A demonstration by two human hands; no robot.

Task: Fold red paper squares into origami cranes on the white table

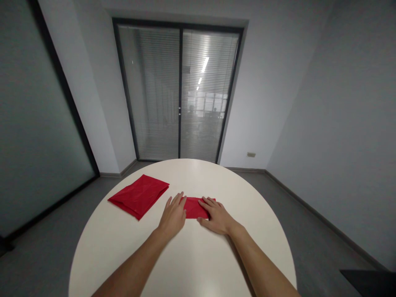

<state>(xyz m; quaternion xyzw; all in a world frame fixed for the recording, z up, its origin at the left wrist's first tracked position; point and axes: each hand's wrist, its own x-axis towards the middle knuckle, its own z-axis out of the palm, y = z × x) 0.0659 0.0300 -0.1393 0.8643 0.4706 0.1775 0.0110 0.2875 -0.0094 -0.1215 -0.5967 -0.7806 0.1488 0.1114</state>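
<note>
Grip splayed flat: left hand (173,215), right hand (217,215) press red cloth (194,208) between them.

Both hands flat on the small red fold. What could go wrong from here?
1. The small red fold looks thin and creased; it may spring open if the left hand or right hand lifts.
2. The table looks smooth, so the fold could slide under pressure.

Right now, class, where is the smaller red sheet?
Head view: the smaller red sheet lies centrally on the white table, under the left hand and right hand, right of the larger red sheet.
</note>
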